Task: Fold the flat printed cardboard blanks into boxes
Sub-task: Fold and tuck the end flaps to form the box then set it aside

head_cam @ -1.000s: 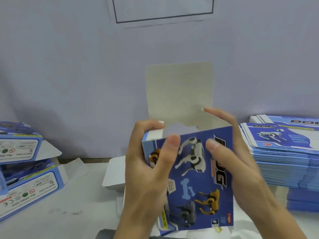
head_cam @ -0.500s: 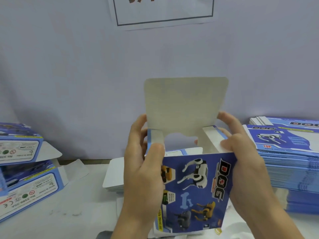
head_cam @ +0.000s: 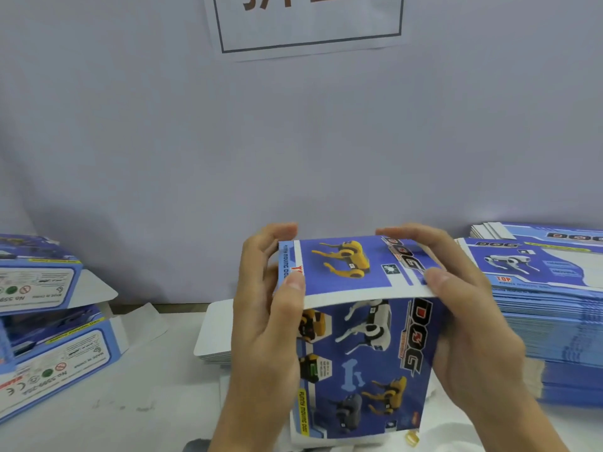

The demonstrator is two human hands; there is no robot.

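Closest to the person, the box (head_cam: 365, 363) is standing upright between both hands, its long axis running top to bottom and its printed front turned toward them, a little way above the table (head_cam: 137, 386). The left hand (head_cam: 267, 324) is gripping the box's left edge, thumb pressing on the front near the upper corner and fingers curling round behind. The right hand (head_cam: 463, 321) is gripping the right edge the same way, thumb lying on the top flap (head_cam: 355, 269) near its right end and fingers arching over the far side. That flap is lying bent forward over the box's open top, its white front edge overhanging the front panel rather than sitting inside it. This is what the next move seems to turn on: the free edge lies just between the two thumbs, which are about equally close, so either could press it down and tuck it in. Beyond the left hand, a low pile of white cards (head_cam: 213, 334) is lying on the table. Farther left, finished boxes (head_cam: 49, 324) are stacking up with flaps loose; off to the right, the stack of flat blanks (head_cam: 548, 308) is waiting against the wall (head_cam: 293, 141).
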